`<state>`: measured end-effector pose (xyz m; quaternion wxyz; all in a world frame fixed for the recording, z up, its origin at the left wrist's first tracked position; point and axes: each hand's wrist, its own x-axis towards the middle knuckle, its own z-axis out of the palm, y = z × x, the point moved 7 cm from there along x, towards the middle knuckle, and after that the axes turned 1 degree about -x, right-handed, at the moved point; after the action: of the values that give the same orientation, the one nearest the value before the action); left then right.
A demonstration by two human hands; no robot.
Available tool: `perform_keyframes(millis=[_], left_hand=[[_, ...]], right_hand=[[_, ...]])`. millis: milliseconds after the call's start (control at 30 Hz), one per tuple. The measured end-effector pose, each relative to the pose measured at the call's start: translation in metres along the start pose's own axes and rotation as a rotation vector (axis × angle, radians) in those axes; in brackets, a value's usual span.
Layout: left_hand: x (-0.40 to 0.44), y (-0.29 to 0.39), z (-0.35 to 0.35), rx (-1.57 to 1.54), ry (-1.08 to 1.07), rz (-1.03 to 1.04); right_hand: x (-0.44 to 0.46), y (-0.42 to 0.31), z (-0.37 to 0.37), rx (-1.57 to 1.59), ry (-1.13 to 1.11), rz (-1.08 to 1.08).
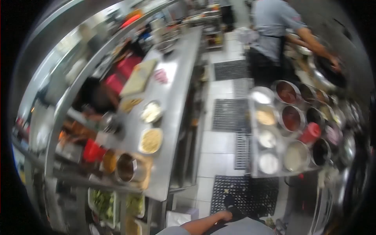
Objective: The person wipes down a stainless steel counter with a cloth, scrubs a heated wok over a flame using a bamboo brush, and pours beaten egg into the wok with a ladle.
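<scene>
At the bottom of the head view my left hand (pixel 225 216) is close to the front of my body, its forearm reaching in from the lower left. Its fingers are blurred and partly hidden against dark cloth, so I cannot make out whether they hold anything. A dark shape, perhaps a shoe (pixel 230 201), shows just beyond the hand, over the black floor mat (pixel 250 192). My right hand is out of view.
A steel counter (pixel 166 156) on the left carries a cutting board (pixel 139 78), bowls and a metal pot (pixel 127 167). To the right, a rack of containers (pixel 252 156) holds sauces and a red bottle (pixel 311 133). A co-worker (pixel 270 31) stands at a wok (pixel 331 72).
</scene>
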<state>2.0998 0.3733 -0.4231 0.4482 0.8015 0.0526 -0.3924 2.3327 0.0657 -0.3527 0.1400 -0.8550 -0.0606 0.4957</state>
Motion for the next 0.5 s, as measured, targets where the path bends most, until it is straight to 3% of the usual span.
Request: perform_keyframes(millis=[33, 67, 133, 167, 200, 233, 267, 300, 333, 400, 433, 467, 500], left_hand=[[0.0, 0.003, -0.005, 0.031, -0.04, -0.027], [0.022, -0.011, 0.01, 0.214, -0.109, 0.072], [0.005, 0.017, -0.027, 0.233, -0.06, -0.15], [0.03, -0.003, -0.017, 0.286, -0.067, -0.032], [0.034, 0.009, -0.03, 0.428, -0.237, -0.082], [0.059, -0.012, -0.034, 0.398, -0.335, -0.114], [0.063, -0.012, -0.048, 0.388, -0.324, -0.175], [0.069, 0.01, -0.075, 0.383, -0.254, -0.224], [0.07, 0.046, -0.105, 0.379, -0.17, -0.254], [0.072, 0.144, -0.162, 0.37, 0.029, -0.234], [0.072, 0.201, -0.187, 0.381, 0.127, -0.197], [0.053, 0.301, -0.218, 0.396, 0.426, 0.118], [0.062, 0.351, -0.233, 0.429, 0.465, 0.253]], right_hand=[[-0.013, 0.022, 0.0, -0.071, 0.009, 0.002], [-0.021, 0.051, 0.005, -0.215, 0.01, 0.008], [-0.036, 0.102, 0.022, -0.495, -0.018, -0.014], [-0.094, 0.029, -0.014, -0.434, -0.046, -0.088], [-0.105, 0.018, -0.028, -0.373, 0.021, -0.177], [-0.109, 0.018, -0.043, -0.318, -0.024, -0.074], [-0.119, 0.017, -0.051, -0.261, -0.1, 0.001], [-0.136, 0.004, -0.076, -0.179, -0.006, -0.126], [-0.155, -0.007, -0.109, -0.131, 0.088, -0.264], [-0.192, -0.005, -0.188, 0.33, 0.321, -0.371], [-0.209, 0.009, -0.231, 0.269, 0.563, -0.402], [-0.229, 0.021, -0.274, 0.202, 0.811, -0.426], [-0.25, 0.047, -0.314, 0.224, 0.925, -0.251]])
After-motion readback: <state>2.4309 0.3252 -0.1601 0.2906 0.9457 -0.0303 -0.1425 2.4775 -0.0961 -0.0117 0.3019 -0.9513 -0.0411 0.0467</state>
